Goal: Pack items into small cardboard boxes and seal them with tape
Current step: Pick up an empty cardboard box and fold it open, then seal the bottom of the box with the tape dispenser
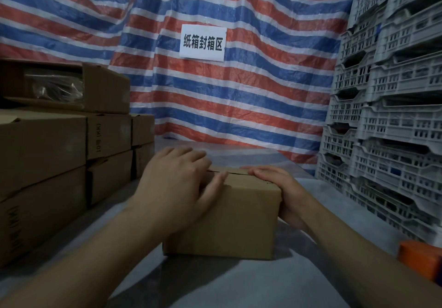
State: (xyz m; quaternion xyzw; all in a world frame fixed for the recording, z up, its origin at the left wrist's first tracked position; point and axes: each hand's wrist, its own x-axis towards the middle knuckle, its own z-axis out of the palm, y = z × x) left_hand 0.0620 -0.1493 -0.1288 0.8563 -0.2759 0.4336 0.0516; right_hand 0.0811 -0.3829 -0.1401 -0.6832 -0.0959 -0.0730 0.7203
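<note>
A small cardboard box (222,217) with smooth brown sides sits at the centre of the frame on a grey, matte table (251,283). The left hand (178,178) lies flat on its closed top flaps, fingers straight. The right hand (277,188) curls round the box's right top edge. Stacked cardboard boxes (59,145) fill the left; perforated grey plastic crates (387,116) rise at right, before a crinkled striped tarp (239,87).
</note>
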